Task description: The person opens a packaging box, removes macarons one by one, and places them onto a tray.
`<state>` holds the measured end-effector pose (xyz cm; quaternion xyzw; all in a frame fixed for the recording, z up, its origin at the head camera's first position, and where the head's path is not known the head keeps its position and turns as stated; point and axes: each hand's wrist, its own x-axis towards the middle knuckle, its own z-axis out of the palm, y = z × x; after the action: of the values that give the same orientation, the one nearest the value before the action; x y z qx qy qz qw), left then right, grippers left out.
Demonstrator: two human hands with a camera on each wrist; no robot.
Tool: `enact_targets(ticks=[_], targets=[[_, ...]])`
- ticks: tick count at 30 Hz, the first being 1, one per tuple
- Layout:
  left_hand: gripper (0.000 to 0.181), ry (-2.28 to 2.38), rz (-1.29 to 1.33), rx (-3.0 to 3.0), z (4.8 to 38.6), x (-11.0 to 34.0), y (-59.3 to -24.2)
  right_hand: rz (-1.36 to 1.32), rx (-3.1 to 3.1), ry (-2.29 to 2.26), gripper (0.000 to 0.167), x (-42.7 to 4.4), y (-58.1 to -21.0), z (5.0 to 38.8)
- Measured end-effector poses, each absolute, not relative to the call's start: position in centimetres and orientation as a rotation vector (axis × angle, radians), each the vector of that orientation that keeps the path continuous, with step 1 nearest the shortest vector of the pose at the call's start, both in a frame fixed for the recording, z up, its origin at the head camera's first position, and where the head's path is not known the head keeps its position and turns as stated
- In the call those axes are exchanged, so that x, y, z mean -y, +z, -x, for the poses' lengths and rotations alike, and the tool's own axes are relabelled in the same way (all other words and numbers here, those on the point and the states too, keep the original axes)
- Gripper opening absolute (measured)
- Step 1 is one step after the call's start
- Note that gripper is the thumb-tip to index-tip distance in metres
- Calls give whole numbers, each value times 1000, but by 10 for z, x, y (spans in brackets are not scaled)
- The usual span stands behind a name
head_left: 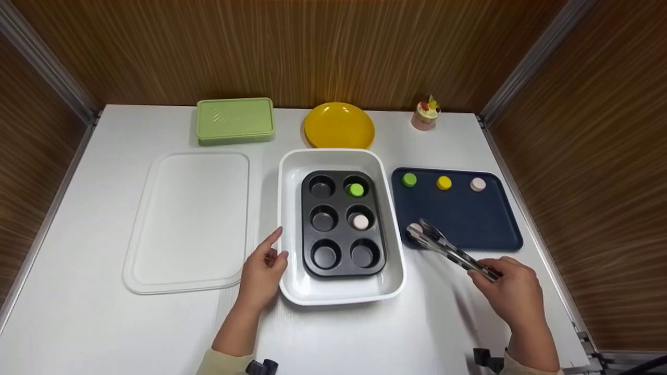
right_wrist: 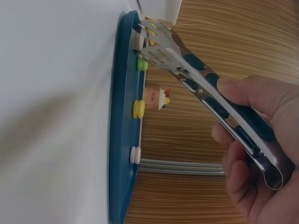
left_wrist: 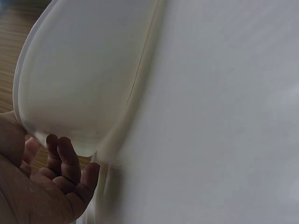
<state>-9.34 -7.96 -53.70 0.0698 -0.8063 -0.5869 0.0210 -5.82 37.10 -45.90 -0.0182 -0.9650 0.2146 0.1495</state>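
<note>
My right hand (head_left: 513, 291) grips metal tongs (head_left: 453, 252), whose tips stand around a pale pink macaron (head_left: 416, 228) at the near-left corner of the blue tray (head_left: 469, 239). In the right wrist view the tongs (right_wrist: 205, 93) have one arm on each side of that macaron (right_wrist: 138, 41). My left hand (head_left: 262, 276) is at the left rim of the white basin (head_left: 341, 298), index finger extended at the rim, other fingers bent loosely. Inside the basin, the dark muffin pan (head_left: 341, 224) holds a green macaron (head_left: 356, 190) and a pale pink one (head_left: 360, 222) in its right cups.
Green (head_left: 409, 179), yellow (head_left: 444, 183) and pale pink (head_left: 478, 184) macarons line the tray's far side. A white lid (head_left: 190, 224) lies left of the basin. Behind stand a green box (head_left: 235, 119), a yellow plate (head_left: 339, 125) and a small cupcake (head_left: 425, 115), near the wooden wall.
</note>
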Motion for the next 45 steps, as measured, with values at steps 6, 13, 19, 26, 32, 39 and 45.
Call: enact_targets(ticks=[6,13,19,26,32,39,45], targets=[[52,-1823,-202,2492,94,79,-537,123,2791,628,19,-371,-455,59],[53,-1829,-205,2481,94,79,-538,132,2684,642,20,-368,-445,57],[52,-1838,-197,2475,94,80,-538,24,2548,722,22,-356,-440,58],[53,-1837,-203,2478,95,80,-537,-135,2472,771,24,-333,-443,64],[52,-1840,-210,2476,94,81,-537,-252,2478,760,24,-312,-449,71],[52,-1839,-189,2481,95,81,-537,-297,2559,675,24,-291,-455,79],[52,-1834,-198,2484,94,81,-537,-290,2615,624,22,-279,-456,86]])
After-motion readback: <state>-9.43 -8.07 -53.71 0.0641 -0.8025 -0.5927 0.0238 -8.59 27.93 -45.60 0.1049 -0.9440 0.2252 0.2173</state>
